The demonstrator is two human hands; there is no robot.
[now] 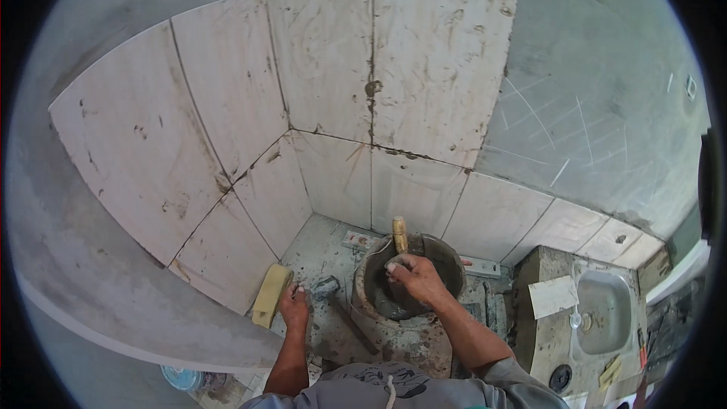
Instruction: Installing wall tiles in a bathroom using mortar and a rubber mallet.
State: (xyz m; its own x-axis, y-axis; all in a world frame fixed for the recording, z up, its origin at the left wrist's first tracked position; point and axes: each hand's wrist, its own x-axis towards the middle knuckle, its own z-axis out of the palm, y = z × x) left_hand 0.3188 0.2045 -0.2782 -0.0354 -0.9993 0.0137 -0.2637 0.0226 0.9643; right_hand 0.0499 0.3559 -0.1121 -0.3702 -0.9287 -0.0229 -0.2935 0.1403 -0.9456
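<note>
My left hand (294,303) has its fingers curled beside the right edge of a yellow sponge-like block (266,294); I cannot make out what, if anything, it holds. My right hand (413,276) is over a mortar-smeared bucket (365,295), fingers pinched on something too small to name. A wooden handle (400,233) stands up from the bucket just behind that hand. A hammer-like tool with a dark head (324,288) and long handle (356,326) lies between my left hand and the bucket.
Pale tiles (318,68) cover the corner walls, beside scored grey plaster (575,121). A steel sink (602,310) sits in a counter at right, with a white tile piece (553,295). A level (481,267) lies behind the bucket. A blue-lidded pail (182,377) is low at left.
</note>
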